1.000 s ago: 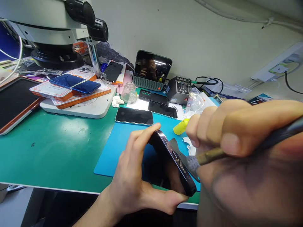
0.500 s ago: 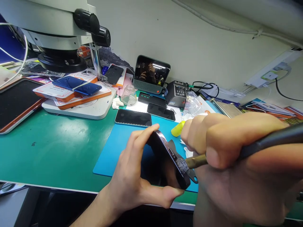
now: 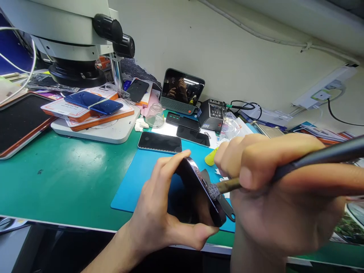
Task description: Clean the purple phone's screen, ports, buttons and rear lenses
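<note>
A dark smartphone (image 3: pixel 187 197) is held tilted in my left hand (image 3: pixel 156 204), its fingers on one long side and the thumb along the near edge. Its bottom edge, with the charging port, faces right. My right hand (image 3: pixel 273 189) is closed around a brush (image 3: pixel 318 157) with a black handle and a brass-coloured neck. The grey bristles press on the phone's edge beside the port. Behind the phone, a flat dark tool with a hole in its end (image 3: pixel 227 208) lies partly hidden. A yellow piece (image 3: pixel 210 157) shows just beyond my right knuckles.
A microscope (image 3: pixel 74 49) overhangs the left side. Boxes with a blue phone (image 3: pixel 93 102) are stacked on a white base. Other phones (image 3: pixel 159 141) lie behind the blue mat (image 3: pixel 127 185). A glass jar (image 3: pixel 155 115), smart display (image 3: pixel 182 91) and black control box (image 3: pixel 211 115) stand farther back.
The brush and my right hand have shifted left and slightly up along the phone's edge, bringing the bristles closer to the port. My left hand keeps its hold.
</note>
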Motion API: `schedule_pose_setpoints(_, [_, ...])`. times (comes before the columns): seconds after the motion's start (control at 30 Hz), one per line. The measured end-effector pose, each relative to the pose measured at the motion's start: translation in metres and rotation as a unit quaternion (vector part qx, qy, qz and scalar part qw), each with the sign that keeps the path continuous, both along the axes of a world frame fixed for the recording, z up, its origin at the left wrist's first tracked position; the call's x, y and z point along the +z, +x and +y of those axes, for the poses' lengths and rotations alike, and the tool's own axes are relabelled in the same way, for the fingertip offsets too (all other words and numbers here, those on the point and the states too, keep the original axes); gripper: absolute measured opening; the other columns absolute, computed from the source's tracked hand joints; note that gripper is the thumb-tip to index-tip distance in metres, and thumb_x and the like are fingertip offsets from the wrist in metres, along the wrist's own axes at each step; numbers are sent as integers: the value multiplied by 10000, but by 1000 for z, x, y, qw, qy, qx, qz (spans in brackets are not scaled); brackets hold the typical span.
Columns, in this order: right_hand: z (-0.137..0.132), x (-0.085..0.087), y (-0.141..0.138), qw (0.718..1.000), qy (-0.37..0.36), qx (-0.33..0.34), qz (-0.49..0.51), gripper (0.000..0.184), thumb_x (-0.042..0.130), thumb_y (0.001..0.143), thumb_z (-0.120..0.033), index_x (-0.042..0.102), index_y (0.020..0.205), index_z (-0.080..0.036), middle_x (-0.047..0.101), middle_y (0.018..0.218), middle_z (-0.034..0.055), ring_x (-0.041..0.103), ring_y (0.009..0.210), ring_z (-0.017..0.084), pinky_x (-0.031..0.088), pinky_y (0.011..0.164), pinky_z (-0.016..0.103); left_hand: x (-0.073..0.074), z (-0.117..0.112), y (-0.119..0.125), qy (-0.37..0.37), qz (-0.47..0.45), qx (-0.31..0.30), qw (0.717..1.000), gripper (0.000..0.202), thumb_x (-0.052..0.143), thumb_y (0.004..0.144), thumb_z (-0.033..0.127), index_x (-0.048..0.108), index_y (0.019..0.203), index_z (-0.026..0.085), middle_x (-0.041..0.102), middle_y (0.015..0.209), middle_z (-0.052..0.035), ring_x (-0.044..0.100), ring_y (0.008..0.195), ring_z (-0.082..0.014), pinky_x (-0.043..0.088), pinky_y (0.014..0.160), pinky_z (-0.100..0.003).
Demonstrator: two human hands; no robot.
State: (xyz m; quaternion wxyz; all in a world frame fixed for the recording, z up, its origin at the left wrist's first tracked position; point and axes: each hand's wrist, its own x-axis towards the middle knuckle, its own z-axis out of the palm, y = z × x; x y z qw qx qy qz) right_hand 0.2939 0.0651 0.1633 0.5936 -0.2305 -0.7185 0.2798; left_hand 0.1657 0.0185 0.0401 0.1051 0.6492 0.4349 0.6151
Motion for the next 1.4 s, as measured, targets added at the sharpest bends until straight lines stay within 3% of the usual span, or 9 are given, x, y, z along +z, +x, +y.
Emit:
schedule_pose_setpoints(0.17, [-1, -3, 4, 1000, 11, -17, -5, 545, 536, 1219, -467, 686, 740, -255, 385, 608, -46, 396, 512, 117, 436, 552, 354, 1, -1, 1, -2, -6, -1, 1000, 995, 860, 869, 522, 413, 1718, 261, 642, 1377, -68, 694, 1199, -221, 661, 1054, -332])
schedule_pose_setpoints(0.3, [-2, -4, 5, 1000, 14, -3, -23, 596, 457, 1239, -442, 669, 714, -256, 343, 572, -45, 312, 480, 129, 383, 522, 372, 1, 0, 1, -6, -12, -4, 1000, 1016, 881, 851, 526, 416, 1718, 271, 640, 1369, -65, 700, 1194, -225, 661, 1060, -344])
schedule_pose_setpoints(0.47, [-2, -4, 4, 999, 23, -21, -7, 512, 580, 1198, -412, 663, 721, -247, 383, 603, -38, 374, 504, 133, 402, 528, 376, -2, -1, 0, -17, -15, -12, 1000, 1067, 919, 834, 549, 403, 1731, 289, 638, 1378, -64, 700, 1201, -232, 658, 1074, -358])
schedule_pose_setpoints(0.67, [-2, -4, 4, 999, 20, -20, -16, 538, 547, 1209, -413, 665, 707, -258, 337, 583, -43, 322, 487, 130, 417, 537, 385, -2, -1, 0, -11, -15, -12, 1000, 1081, 924, 822, 531, 402, 1733, 272, 634, 1370, -67, 690, 1189, -234, 659, 1075, -361])
schedule_pose_setpoints(0.8, [-1, -2, 1, 998, 53, -18, -6, 319, 825, 1058, -344, 650, 801, -271, 409, 618, -64, 386, 516, 132, 441, 546, 385, -2, 0, 0, -16, -15, -16, 1000, 1107, 945, 811, 547, 400, 1735, 274, 628, 1371, -61, 686, 1187, -223, 654, 1076, -338])
schedule_pose_setpoints(0.9, [-1, -1, 2, 996, 86, 17, -13, 325, 964, 925, -357, 655, 874, -269, 517, 664, -67, 478, 552, 129, 450, 551, 374, -2, 0, 0, -15, -14, -15, 1000, 1115, 949, 811, 560, 398, 1736, 270, 625, 1375, -61, 682, 1188, -219, 650, 1083, -328])
schedule_pose_setpoints(1.1, [-5, -4, 2, 993, 112, 30, -10, 327, 982, 908, -422, 693, 929, -271, 613, 753, -38, 579, 625, 144, 484, 563, 366, -3, -1, -1, -5, -10, -14, 1000, 1112, 953, 823, 559, 393, 1738, 268, 643, 1423, -88, 691, 1237, -252, 657, 1097, -369])
schedule_pose_setpoints(1.27, [-6, -5, -1, 997, 72, -27, 6, 342, 861, 1042, -425, 638, 851, -250, 543, 696, -48, 546, 567, 131, 464, 528, 361, -3, -2, -1, -16, -10, -20, 1000, 1151, 979, 799, 574, 389, 1742, 280, 641, 1462, -100, 696, 1268, -266, 659, 1108, -381])
schedule_pose_setpoints(1.4, [-2, -3, 0, 998, 25, -53, 5, 524, 756, 1115, -463, 577, 679, -233, 408, 587, -54, 446, 482, 112, 388, 483, 361, -2, -1, -1, -16, -13, -16, 1000, 1130, 963, 806, 562, 393, 1741, 281, 640, 1437, -90, 695, 1251, -256, 665, 1092, -369])
